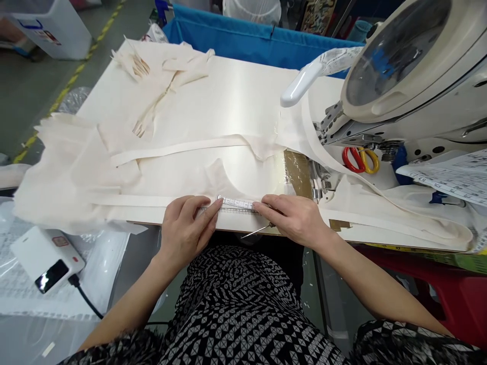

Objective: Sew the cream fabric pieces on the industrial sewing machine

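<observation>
A short stretch of white tape measure (238,203) runs between my two hands along the front edge of the table. My left hand (188,223) pinches its metal-tipped end between thumb and finger, over a cream fabric strip (133,201). My right hand (292,218) pinches the tape further right. A thin pointed metal tool (258,231) sticks out from under my right hand; its kind is unclear. Printed ruler marks (243,211) line the table edge just below the tape. Cream fabric with a curved edge (218,177) lies behind the tape.
A sewing machine (411,66) stands at the right, with red-and-yellow-handled scissors (360,159) beneath it. More cream fabric (72,157) lies at the left of the white table (243,96). A blue cloth bin (228,35) is behind. A white device with a cable (47,258) sits at lower left.
</observation>
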The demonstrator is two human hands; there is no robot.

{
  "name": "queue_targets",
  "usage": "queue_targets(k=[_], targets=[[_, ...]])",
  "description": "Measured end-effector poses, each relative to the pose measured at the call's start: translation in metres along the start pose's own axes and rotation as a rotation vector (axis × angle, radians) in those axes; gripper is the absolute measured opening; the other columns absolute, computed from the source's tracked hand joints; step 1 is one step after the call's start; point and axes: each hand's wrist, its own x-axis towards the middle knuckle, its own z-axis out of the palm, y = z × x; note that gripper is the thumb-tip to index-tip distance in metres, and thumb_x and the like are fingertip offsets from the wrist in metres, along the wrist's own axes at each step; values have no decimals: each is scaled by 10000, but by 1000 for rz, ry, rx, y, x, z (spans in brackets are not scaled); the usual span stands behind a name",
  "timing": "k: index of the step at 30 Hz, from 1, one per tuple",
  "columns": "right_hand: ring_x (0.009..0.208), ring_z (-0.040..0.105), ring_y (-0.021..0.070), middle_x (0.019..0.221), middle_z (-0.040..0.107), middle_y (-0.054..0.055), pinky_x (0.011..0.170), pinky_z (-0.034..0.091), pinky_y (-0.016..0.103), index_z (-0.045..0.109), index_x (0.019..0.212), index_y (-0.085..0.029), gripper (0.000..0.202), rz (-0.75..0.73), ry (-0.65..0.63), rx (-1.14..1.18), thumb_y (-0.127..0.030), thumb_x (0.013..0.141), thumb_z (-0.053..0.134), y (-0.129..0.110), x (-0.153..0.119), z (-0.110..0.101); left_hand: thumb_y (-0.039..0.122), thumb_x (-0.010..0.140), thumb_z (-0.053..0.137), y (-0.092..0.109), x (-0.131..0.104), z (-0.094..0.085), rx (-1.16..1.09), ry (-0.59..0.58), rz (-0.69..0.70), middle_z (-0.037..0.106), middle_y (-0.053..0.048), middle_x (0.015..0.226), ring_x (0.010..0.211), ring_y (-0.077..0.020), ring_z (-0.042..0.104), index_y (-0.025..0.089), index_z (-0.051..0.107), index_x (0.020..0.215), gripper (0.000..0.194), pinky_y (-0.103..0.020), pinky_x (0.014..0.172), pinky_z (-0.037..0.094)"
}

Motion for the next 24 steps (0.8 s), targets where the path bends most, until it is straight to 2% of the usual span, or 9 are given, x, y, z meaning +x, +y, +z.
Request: queue_targets(k=[6, 15, 19, 24], targets=[[714, 650, 124, 967, 736, 29, 542, 467, 253, 670, 1091, -154, 229, -25, 24, 47, -64, 1030, 468, 6, -4, 7, 162, 872, 649, 0, 1, 3, 23, 19, 0, 634, -83, 1051, 975, -237, 538, 214, 615, 1233, 367, -366, 833, 449], [682, 639, 125, 925, 728, 29, 529, 421, 247, 688, 1034, -167, 300, 21, 19, 42, -68, 1047, 405, 9, 3, 9, 136, 846, 667, 2, 0, 5, 1, 76, 4, 648, -81, 1041, 969, -233, 554, 208, 634, 1171, 334, -369, 830, 460], [636, 614, 128, 923, 728, 15, 509, 412, 255, 702, 1001, -183, 312, 53, 0, 3, -51, 1025, 420, 10, 7, 10, 144, 841, 671, 0, -2, 9, -13, 96, 4, 663, -86, 1108, 993, -236, 567, 207, 642, 1154, 320, -387, 857, 468], [655, 640, 192, 1005, 728, 62, 548, 472, 303, 701, 1097, -196, 373, 39, -7, 52, -41, 980, 383, 8, -1, 6, 202, 892, 603, 5, -3, 5, -13, 100, -27, 683, -64, 1145, 1013, -222, 539, 183, 643, 1136, 249, -384, 898, 458]])
